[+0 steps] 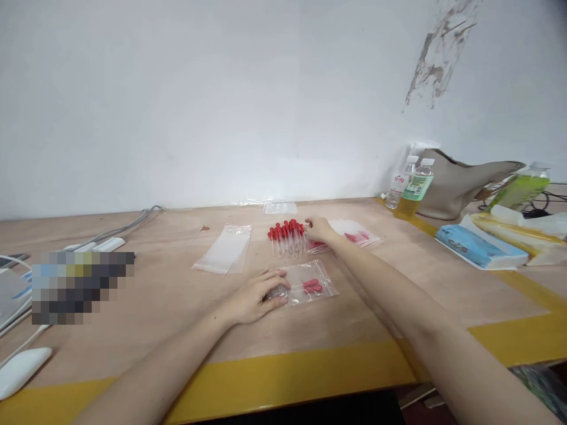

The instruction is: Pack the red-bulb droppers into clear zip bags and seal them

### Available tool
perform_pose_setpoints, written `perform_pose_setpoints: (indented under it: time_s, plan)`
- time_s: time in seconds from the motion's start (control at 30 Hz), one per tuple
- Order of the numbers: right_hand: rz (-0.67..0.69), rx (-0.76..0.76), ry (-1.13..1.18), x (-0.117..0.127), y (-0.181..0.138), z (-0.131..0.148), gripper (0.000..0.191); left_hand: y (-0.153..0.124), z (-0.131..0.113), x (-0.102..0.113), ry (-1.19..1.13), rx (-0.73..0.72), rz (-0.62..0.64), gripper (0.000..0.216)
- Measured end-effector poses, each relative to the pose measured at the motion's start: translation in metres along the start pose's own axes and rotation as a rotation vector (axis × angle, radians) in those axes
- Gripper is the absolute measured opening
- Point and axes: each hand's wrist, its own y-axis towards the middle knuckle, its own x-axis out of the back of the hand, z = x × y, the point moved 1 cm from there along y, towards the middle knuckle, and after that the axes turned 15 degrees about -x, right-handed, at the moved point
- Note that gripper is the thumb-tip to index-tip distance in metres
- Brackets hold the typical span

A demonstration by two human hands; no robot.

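Observation:
My left hand (259,297) rests on one end of a clear zip bag (328,289), fingers and thumb spread apart over the plastic. Two droppers with red rubber bulbs (313,286) lie inside this bag. Beyond it, a group of red-bulbed droppers (286,236) lies side by side, their clear tubes toward me. At the right edge of that group is my right hand (319,229), its fingers bent together at a red bulb; the fingertips are partly hidden. Filled bags (363,232) lie behind my right forearm, with red bulbs showing through the plastic.
A stack of flat bags (225,249) lies left, another bag (280,208) by the wall. Bottles (416,186), a grey bag-like item (452,183) and a blue tissue pack (481,246) stand right. Cables (128,226) and a white mouse-shaped object (22,370) are left.

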Motion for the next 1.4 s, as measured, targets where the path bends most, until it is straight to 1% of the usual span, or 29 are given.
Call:
perform_pose_setpoints:
  time_s: [0.1, 0.2, 0.3, 0.4, 0.47, 0.53, 0.57, 0.6, 0.67, 0.77, 0.93, 1.03, 1.13, 1.23, 1.33, 1.4]
  plan:
    - [0.032, -0.102, 0.021, -0.016, 0.012, 0.003, 0.022, 0.0, 0.001, 0.0, -0.022, -0.017, -0.023, 0.021]
    - [0.087, -0.19, 0.077, -0.022, 0.018, 0.003, 0.017, -0.001, 0.001, 0.0, -0.034, -0.024, -0.034, 0.019]
    - [0.102, -0.24, 0.193, -0.022, 0.02, 0.004, 0.013, -0.001, 0.002, 0.0, -0.03, -0.017, -0.028, 0.019]
    - [0.078, -0.242, 0.357, -0.011, 0.015, 0.002, 0.012, -0.002, 0.003, -0.001, -0.009, -0.012, -0.013, 0.024]
    - [0.038, -0.225, 0.462, 0.002, 0.005, -0.006, 0.019, -0.002, 0.003, -0.001, 0.009, -0.013, 0.002, 0.028]
    - [-0.013, -0.202, 0.572, 0.017, -0.012, -0.021, 0.025, -0.002, 0.004, -0.001, 0.02, -0.013, 0.015, 0.031]
    - [-0.043, -0.193, 0.71, 0.024, -0.022, -0.031, 0.026, -0.002, 0.004, -0.001, 0.023, -0.013, 0.02, 0.031]
    - [-0.042, -0.182, 0.812, 0.03, -0.032, -0.041, 0.025, -0.002, 0.005, -0.001, 0.024, -0.011, 0.023, 0.031]
    - [-0.042, -0.219, 0.9, 0.037, -0.053, -0.06, 0.021, -0.001, 0.005, -0.001, 0.02, -0.006, 0.024, 0.031]
    - [-0.012, -0.258, 0.997, 0.036, -0.076, -0.077, 0.023, -0.001, 0.005, -0.001, 0.005, 0.006, 0.023, 0.031]
    - [0.089, -0.311, 1.203, 0.018, -0.092, -0.075, 0.028, -0.001, 0.004, -0.001, 0.001, 0.016, 0.02, 0.031]
    - [0.165, -0.308, 1.228, 0.009, -0.099, -0.073, 0.031, -0.001, 0.004, -0.002, 0.014, 0.015, 0.021, 0.031]
    - [0.228, -0.238, 1.213, 0.008, -0.106, -0.074, 0.034, -0.001, 0.005, -0.002, 0.023, 0.004, 0.013, 0.032]
    - [0.225, -0.195, 1.214, 0.011, -0.11, -0.076, 0.035, -0.001, 0.006, -0.002, 0.026, 0.002, 0.012, 0.034]
    - [0.213, -0.27, 1.243, 0.015, -0.11, -0.077, 0.034, 0.0, 0.005, -0.002, 0.034, 0.006, 0.024, 0.036]
    - [0.275, -0.319, 1.196, 0.017, -0.11, -0.078, 0.032, 0.0, 0.004, -0.002, 0.038, 0.006, 0.025, 0.039]
